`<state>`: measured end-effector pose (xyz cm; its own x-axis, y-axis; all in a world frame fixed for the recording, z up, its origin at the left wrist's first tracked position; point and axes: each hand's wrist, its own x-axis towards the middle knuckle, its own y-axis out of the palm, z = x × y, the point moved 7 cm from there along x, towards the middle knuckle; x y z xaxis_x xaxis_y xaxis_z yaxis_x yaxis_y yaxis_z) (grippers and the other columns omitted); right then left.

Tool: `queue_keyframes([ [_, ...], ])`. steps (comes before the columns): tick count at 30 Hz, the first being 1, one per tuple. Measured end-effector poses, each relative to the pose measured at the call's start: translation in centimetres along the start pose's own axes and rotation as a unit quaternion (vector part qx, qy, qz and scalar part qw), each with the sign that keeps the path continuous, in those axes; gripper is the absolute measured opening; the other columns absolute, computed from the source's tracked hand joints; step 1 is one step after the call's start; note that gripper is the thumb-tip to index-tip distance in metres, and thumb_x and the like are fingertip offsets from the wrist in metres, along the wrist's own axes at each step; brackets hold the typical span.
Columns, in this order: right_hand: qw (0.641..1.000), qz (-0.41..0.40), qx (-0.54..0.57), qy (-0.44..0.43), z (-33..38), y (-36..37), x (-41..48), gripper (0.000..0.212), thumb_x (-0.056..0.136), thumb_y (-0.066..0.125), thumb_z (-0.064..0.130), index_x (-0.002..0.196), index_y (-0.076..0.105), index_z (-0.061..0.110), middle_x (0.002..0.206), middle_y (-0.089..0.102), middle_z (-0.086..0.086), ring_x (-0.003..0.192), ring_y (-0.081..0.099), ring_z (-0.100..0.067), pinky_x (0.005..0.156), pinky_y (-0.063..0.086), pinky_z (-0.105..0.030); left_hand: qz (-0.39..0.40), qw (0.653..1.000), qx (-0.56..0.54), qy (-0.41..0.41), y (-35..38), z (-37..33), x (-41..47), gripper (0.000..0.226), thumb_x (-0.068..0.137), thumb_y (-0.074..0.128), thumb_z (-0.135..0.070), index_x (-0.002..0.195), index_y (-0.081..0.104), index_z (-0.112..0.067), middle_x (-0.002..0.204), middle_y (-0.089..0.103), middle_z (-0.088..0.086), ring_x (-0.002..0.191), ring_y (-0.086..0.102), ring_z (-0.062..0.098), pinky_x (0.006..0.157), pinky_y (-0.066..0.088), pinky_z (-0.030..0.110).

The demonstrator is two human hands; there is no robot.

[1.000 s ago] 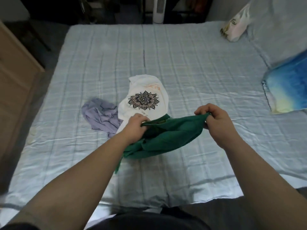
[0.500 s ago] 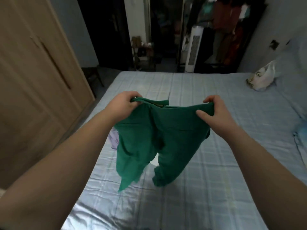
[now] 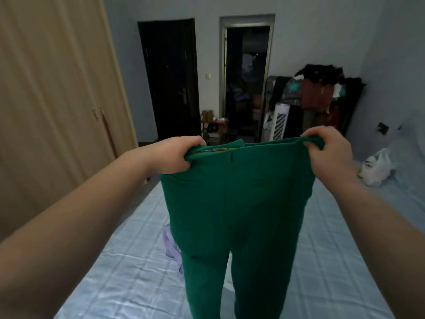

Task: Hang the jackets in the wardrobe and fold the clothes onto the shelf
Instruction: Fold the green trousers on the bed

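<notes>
Now the left hand [image 3: 171,155] and the right hand [image 3: 327,153] each have their fingers curled tight over one end of the waistband of a pair of plain green cloth trousers [image 3: 232,217], held out at arm's length and pulled taut between them. A second ago the same garment lay bunched low against the bed; half a second ago it was partly lifted with its legs twisted. It has since been raised much higher and shaken out, so both legs hang straight down and apart, clear of the bedding as far as can be seen, though their hems run out of view at the bottom. My reading is that the trousers are squared up and ready for the first fold, leg onto leg, before going to the shelf; no fold is made yet.

Beneath them a crumpled lilac garment [image 3: 171,247] peeks out on the left, and a sliver of something white shows between the legs, too little to identify. Both lie on the pale blue checked bed sheet [image 3: 110,279]. A white plastic bag [image 3: 374,169] sits near the far right of the bed. The light wooden wardrobe [image 3: 53,107] stands shut on the left; ahead are a dark door [image 3: 170,77] and a crowded clothes rack [image 3: 322,93].
</notes>
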<state>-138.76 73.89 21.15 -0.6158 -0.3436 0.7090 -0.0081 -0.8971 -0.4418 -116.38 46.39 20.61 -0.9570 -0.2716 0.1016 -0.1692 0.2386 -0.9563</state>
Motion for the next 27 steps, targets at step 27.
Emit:
queue_keyframes([
  [27, 0.958, 0.057, 0.149, 0.240, -3.6, 2.1, -1.8, 0.040, 0.085, 0.041, -0.013, 0.103, 0.063, 0.016, 0.095, 0.065, -0.010, 0.080, 0.063, -0.021, 0.053, 0.051, -0.020, 0.027, 0.922, -0.386, -0.017, -0.4, 8.9, 1.8, 0.022, 0.084, 0.078, -0.012, 0.100, 0.075, -0.027, 0.105, 0.076, 0.005, 0.098, 0.074, 0.024, 0.081, 0.060, 0.033],
])
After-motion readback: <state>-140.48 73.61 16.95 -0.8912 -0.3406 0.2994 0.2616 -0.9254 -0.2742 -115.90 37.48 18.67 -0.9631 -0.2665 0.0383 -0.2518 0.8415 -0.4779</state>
